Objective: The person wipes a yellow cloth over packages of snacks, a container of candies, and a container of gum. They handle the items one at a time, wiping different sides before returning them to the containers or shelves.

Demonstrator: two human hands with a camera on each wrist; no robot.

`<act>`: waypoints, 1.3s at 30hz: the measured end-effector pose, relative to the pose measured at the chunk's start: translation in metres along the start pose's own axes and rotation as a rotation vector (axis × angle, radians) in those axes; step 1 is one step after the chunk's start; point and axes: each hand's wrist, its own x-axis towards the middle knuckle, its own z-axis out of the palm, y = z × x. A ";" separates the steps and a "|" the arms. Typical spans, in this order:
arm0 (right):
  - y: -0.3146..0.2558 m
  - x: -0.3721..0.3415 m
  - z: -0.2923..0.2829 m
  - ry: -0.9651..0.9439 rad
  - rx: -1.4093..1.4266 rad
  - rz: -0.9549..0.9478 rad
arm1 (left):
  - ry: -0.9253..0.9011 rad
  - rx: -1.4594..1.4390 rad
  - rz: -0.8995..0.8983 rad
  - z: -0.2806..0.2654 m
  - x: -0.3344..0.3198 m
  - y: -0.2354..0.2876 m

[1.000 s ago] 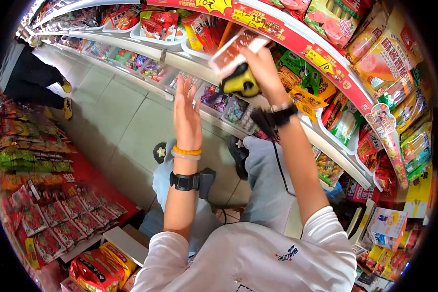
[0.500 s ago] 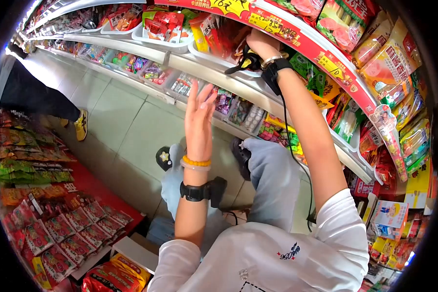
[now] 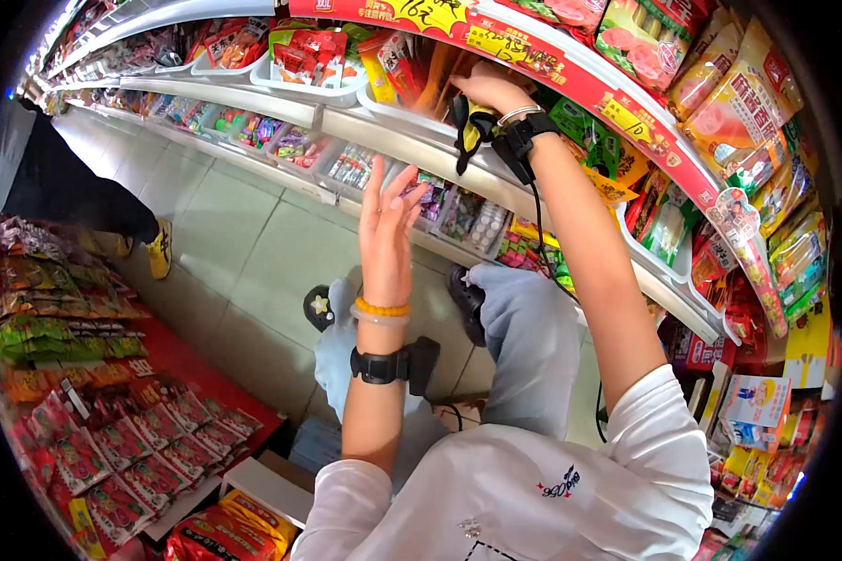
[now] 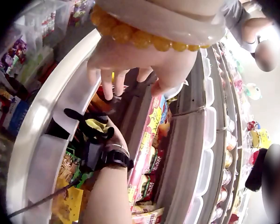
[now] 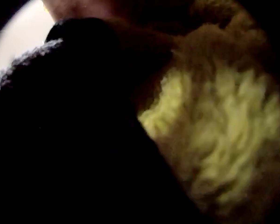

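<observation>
My right hand (image 3: 494, 89) reaches into a white shelf tray (image 3: 398, 110) under the red price strip, its fingertips among snack packets (image 3: 395, 67). I cannot tell whether its fingers hold a packet. From that wrist hangs a fuzzy black-and-yellow thing (image 3: 478, 128), whose yellow pile (image 5: 238, 126) and dark part fill much of the right wrist view. My left hand (image 3: 386, 248) is raised in front of the lower shelf, fingers extended and holding nothing. In the left wrist view, the left hand (image 4: 135, 63) appears above the right hand (image 4: 115, 135).
Lower trays (image 3: 346, 164) hold small wrapped sweets. Hanging sausage packs (image 3: 734, 112) line the upper right. A red display (image 3: 150, 439) with rows of packets stands at lower left. Another person's dark-trousered legs (image 3: 75, 182) are in the aisle. A black cable (image 3: 538, 229) trails from my right wrist.
My right hand lowered a flat reddish-brown and white pack into the tray area, then drew back slightly leftward, the pack no longer visible in it. My left hand shifted right, still extended.
</observation>
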 end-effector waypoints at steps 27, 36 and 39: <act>-0.033 -0.099 -0.033 0.332 0.285 -0.187 | 0.026 0.040 -0.048 -0.010 0.012 -0.007; -0.047 -0.180 -0.004 -0.432 1.418 -0.131 | -0.218 -0.311 0.163 -0.004 0.006 0.002; -0.052 -0.193 0.021 -0.451 1.443 -0.142 | -0.140 -0.366 0.120 0.000 0.002 0.007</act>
